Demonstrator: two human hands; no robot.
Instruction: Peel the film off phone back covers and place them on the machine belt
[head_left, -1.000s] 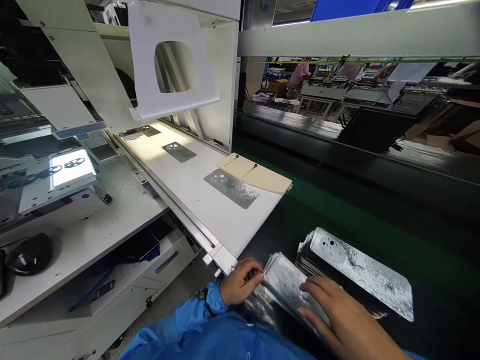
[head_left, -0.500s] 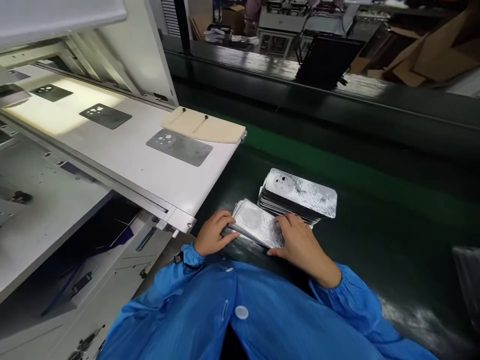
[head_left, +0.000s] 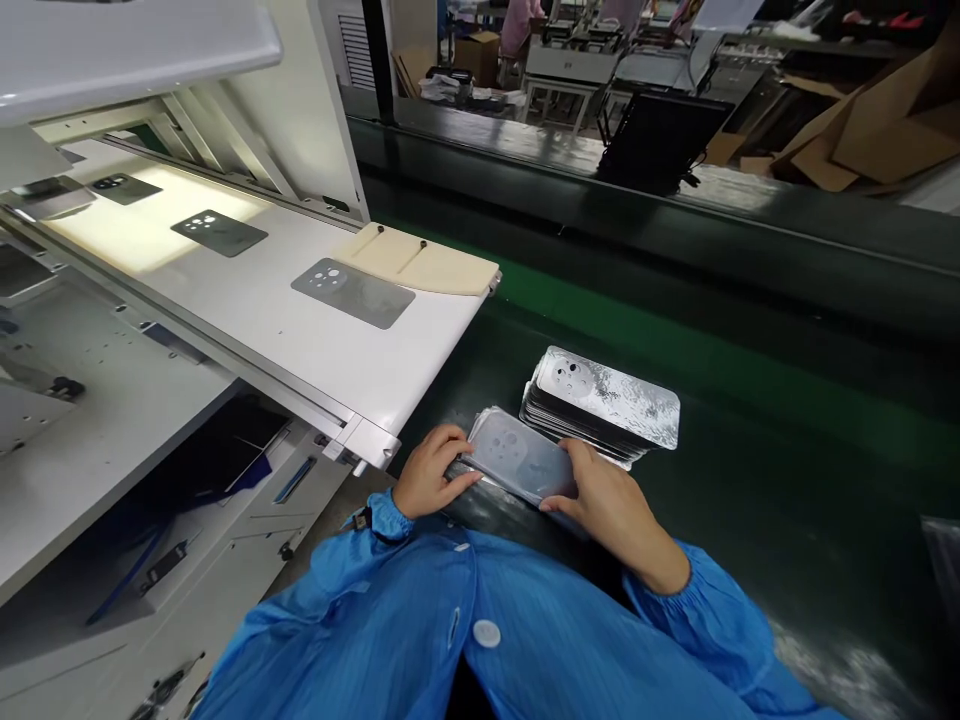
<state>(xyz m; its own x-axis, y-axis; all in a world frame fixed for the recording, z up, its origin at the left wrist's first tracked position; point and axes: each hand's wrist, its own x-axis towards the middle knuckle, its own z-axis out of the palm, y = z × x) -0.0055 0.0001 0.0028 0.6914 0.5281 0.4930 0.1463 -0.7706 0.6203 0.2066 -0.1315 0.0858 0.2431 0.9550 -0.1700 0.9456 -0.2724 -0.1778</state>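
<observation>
A small stack of phone back panels (head_left: 517, 455) lies in front of me, its top face a dull grey-blue with a round camera area. My left hand (head_left: 436, 470) grips the stack's left end between thumb and fingers. At the opposite end, my right hand (head_left: 604, 500) pinches it with the thumb on the near edge and fingers on the far edge. Just behind stands a taller stack of phone back panels (head_left: 611, 397), shiny and silvery on top, with slightly uneven edges. The undersides of both stacks are hidden.
To the left, a white conveyor belt (head_left: 300, 365) carries several dark panels, one single panel (head_left: 352, 292) lying beside a cream guide plate (head_left: 420, 262). The belt ends at a roller edge above the dark green work surface (head_left: 750, 500). A black screen (head_left: 660, 135) stands farther back.
The top of the held stack has turned from shiny silver to dull grey-blue. Both hands keep their hold at its ends. My view has shifted slightly.
</observation>
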